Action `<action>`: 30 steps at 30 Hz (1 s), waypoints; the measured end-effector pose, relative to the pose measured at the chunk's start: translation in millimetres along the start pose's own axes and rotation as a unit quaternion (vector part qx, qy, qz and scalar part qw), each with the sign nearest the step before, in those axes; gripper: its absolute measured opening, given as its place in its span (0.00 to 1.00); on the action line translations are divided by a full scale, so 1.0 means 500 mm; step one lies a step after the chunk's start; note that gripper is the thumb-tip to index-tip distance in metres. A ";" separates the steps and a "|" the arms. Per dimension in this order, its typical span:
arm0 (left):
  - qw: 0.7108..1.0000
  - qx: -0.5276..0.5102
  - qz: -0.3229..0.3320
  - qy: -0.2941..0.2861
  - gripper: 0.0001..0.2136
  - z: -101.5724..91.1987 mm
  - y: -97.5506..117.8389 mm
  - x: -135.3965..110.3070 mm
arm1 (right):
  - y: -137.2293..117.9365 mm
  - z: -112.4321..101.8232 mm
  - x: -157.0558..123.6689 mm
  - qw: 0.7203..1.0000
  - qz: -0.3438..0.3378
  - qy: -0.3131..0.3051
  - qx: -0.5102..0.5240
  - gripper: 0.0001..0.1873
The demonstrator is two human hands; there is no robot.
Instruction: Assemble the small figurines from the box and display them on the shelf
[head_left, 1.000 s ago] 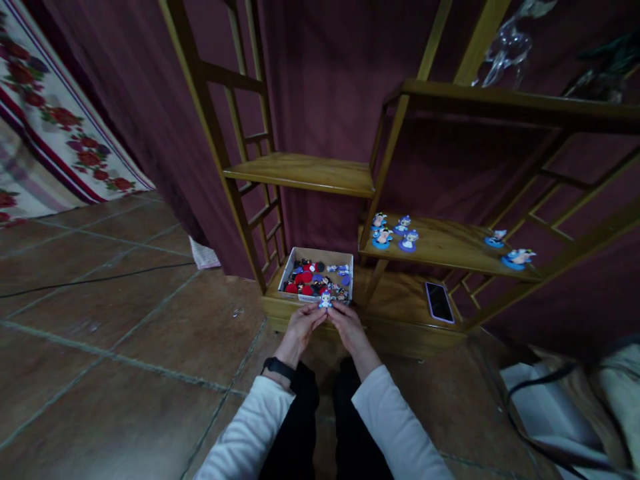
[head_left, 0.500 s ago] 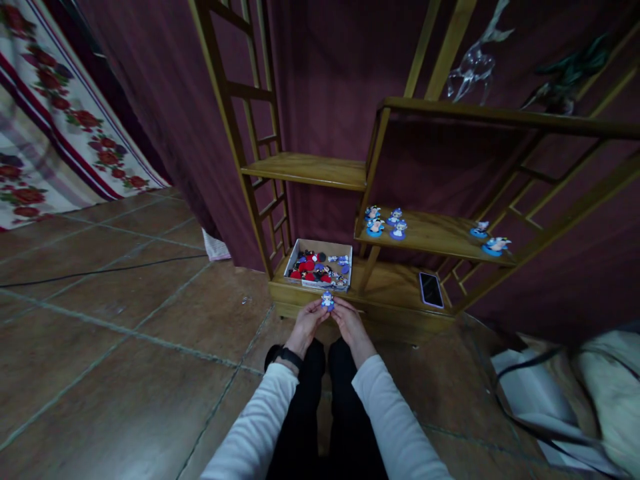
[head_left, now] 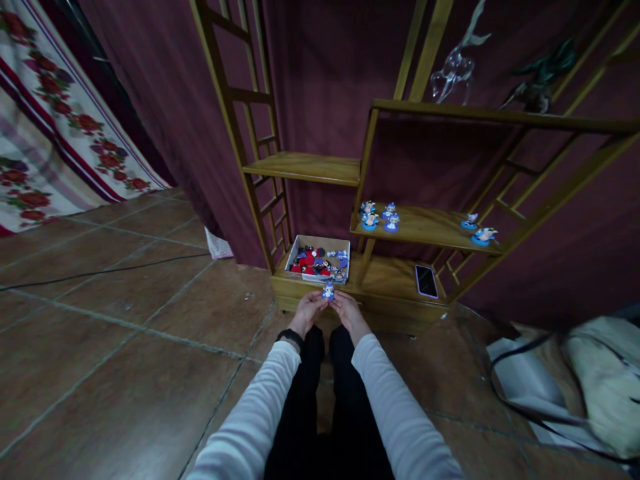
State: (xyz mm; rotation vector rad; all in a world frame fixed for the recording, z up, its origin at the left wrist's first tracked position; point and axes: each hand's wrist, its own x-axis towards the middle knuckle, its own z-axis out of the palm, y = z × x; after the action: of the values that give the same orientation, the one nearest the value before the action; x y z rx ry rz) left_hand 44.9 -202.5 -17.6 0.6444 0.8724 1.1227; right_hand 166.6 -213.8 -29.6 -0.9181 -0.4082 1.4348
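Between my two hands, in front of the shelf unit, a small purple and white figurine [head_left: 329, 291] on a purple base is held upright. My left hand [head_left: 309, 311] pinches it from the left and my right hand [head_left: 349, 311] pinches it from the right. Just beyond my fingers stands an open cardboard box [head_left: 323, 242] with several red, black and purple figurines lying jumbled inside. On the middle shelf [head_left: 425, 225], a group of purple figurines [head_left: 391, 222] and blue-based figurines [head_left: 369, 221] stands at the left end. Two more blue-based figurines [head_left: 484, 235] are at its right end.
A phone [head_left: 426, 281] lies on the lowest board at the right. Higher up stand a clear glass deer [head_left: 455, 72] and a dark green ornament [head_left: 543, 80]. A pale bag [head_left: 603, 380] with a black strap sits on the floor at right. A black cable [head_left: 105, 270] crosses the tiles.
The view has shifted slightly, so the shelves sit a little further left in it. My hands and the figurine appear slightly higher, with the same two-handed hold.
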 end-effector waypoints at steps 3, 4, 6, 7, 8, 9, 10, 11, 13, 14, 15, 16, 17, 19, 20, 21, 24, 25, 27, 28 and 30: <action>1.000 0.005 0.013 0.017 0.16 -0.002 -0.006 0.004 | -0.002 0.000 0.001 1.000 0.015 -0.010 -0.005 0.10; 1.000 0.006 0.016 0.022 0.16 -0.002 -0.009 0.005 | -0.003 -0.001 0.001 1.000 0.021 -0.013 -0.011 0.11; 0.999 0.008 0.020 0.031 0.16 -0.002 -0.012 0.007 | -0.005 -0.002 0.000 0.999 0.028 -0.016 -0.025 0.11; 0.999 0.008 0.023 0.035 0.16 -0.002 -0.013 0.007 | -0.005 -0.002 0.000 0.999 0.030 -0.016 -0.031 0.12; 0.999 0.008 0.025 0.037 0.16 -0.002 -0.014 0.007 | -0.006 -0.003 0.000 0.999 0.032 -0.017 -0.033 0.12; 0.999 0.005 0.027 0.038 0.16 -0.001 -0.014 0.006 | -0.007 -0.003 0.000 0.999 0.034 -0.019 -0.033 0.12; 0.999 0.002 0.028 0.037 0.16 0.000 -0.013 0.006 | -0.008 -0.004 0.001 0.999 0.035 -0.022 -0.031 0.12; 0.999 -0.002 0.026 0.034 0.16 0.000 -0.011 0.005 | -0.009 -0.005 0.001 0.999 0.035 -0.023 -0.028 0.12; 1.000 -0.007 0.017 0.024 0.15 0.002 -0.007 0.002 | -0.011 -0.006 0.001 0.999 0.033 -0.022 -0.022 0.12; 1.000 -0.008 0.011 0.019 0.15 0.003 -0.004 0.001 | -0.012 -0.007 0.001 0.999 0.030 -0.020 -0.021 0.12; 1.000 -0.009 0.005 0.015 0.14 0.004 -0.001 0.000 | -0.012 -0.008 0.001 0.999 0.026 -0.018 -0.022 0.11; 1.000 -0.011 0.002 0.011 0.13 0.004 0.001 -0.001 | -0.013 -0.009 0.000 0.999 0.023 -0.017 -0.023 0.11; 1.000 -0.014 0.000 0.009 0.12 0.004 0.003 -0.002 | -0.013 -0.010 0.000 0.999 0.020 -0.018 -0.025 0.11; 1.000 -0.019 -0.003 0.010 0.10 0.005 0.006 -0.003 | -0.013 -0.011 -0.001 0.999 0.016 -0.022 -0.029 0.10; 1.000 -0.019 -0.006 0.010 0.09 0.004 0.007 -0.004 | -0.014 -0.012 -0.002 0.999 0.016 -0.024 -0.030 0.10; 1.000 -0.019 -0.009 0.010 0.09 0.004 0.008 -0.004 | -0.014 -0.012 -0.003 0.999 0.015 -0.024 -0.029 0.10; 1.000 -0.016 -0.018 0.002 0.09 0.002 0.008 -0.004 | -0.016 -0.011 -0.005 0.999 0.013 -0.018 -0.025 0.11; 1.000 -0.015 -0.019 -0.001 0.09 0.001 0.008 -0.003 | -0.017 -0.011 -0.006 0.999 0.012 -0.015 -0.026 0.11; 1.000 -0.015 -0.022 -0.006 0.10 -0.001 0.008 -0.003 | -0.019 -0.009 -0.008 0.999 0.011 -0.012 -0.031 0.12; 1.000 -0.014 -0.024 -0.008 0.10 -0.002 0.008 -0.003 | -0.020 -0.008 -0.009 0.999 0.010 -0.012 -0.035 0.13; 0.999 -0.013 -0.027 -0.012 0.10 -0.004 0.010 -0.002 | -0.022 -0.007 -0.010 0.999 0.008 -0.014 -0.045 0.13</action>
State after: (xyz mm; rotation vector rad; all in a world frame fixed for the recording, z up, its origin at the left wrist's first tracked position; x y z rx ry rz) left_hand 40.6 -201.8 -14.4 0.6080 0.8484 1.0743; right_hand 175.7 -218.6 -22.3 -0.9761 -0.4893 1.4548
